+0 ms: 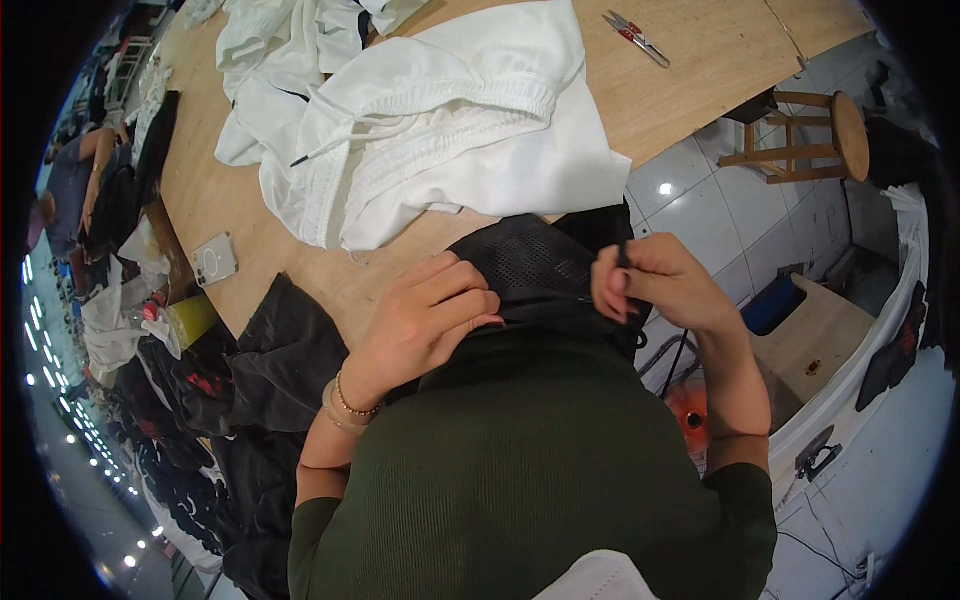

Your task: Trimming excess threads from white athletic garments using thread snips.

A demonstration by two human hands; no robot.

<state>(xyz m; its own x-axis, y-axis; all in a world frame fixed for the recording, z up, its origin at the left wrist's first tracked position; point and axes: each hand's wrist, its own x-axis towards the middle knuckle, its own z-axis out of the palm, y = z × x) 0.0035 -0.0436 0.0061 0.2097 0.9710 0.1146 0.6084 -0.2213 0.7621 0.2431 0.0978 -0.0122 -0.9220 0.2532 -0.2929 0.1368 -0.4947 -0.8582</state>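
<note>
A black garment with a mesh panel [530, 262] lies over my lap at the table's near edge. My left hand [435, 312] is closed on its left side, fingers curled, with the fingertips partly hidden by the cloth. On the garment's right side my right hand [662, 285] pinches a narrow black strip [623, 257] between thumb and fingers. Whether that strip is a cord or part of the garment, I cannot tell. Just beyond my hands, white shorts [520, 160] with a gathered elastic waist and a drawstring are spread on the wooden table [690, 100].
Red-handled thread snips [637, 40] and a phone [214, 260] lie on the table. Dark garments [285, 360] hang off its left side near a cup of yellow drink [188, 322]. At right stand a wooden stool [850, 138] and an orange fan [690, 412]. Another person [85, 185] is at far left.
</note>
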